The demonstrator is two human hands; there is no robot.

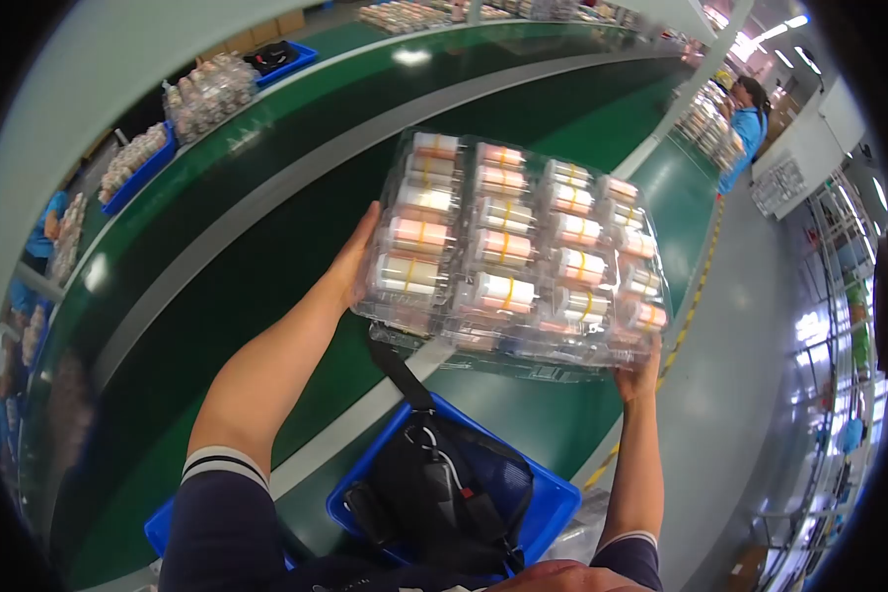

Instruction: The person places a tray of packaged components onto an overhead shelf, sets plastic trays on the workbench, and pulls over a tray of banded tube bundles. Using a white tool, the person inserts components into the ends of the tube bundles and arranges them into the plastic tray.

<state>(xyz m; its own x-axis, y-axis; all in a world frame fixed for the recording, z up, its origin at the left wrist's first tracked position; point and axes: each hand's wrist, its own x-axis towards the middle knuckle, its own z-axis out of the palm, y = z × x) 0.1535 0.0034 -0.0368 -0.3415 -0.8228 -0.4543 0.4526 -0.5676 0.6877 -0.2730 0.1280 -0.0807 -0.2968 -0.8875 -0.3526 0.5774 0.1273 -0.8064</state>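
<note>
Both my hands hold a stack of clear plastic trays (543, 340) up over the green conveyor. In the trays sit rows of small cylinders (504, 292), white, pink and greyish, each with a yellow band around it. My left hand (363, 252) grips the stack's left side, its fingers partly hidden behind the plastic. Under the right front corner, my right hand (638, 370) is closed on the edge, with most fingers out of sight. How many trays are stacked I cannot tell.
A blue bin (553, 503) with a black bag (414, 483) stands close to my body. More filled trays (207, 94) and a blue crate (173, 148) lie across the belt. A person in blue (747, 123) is at the far right. A yellow-black floor line (696, 306) edges the walkway.
</note>
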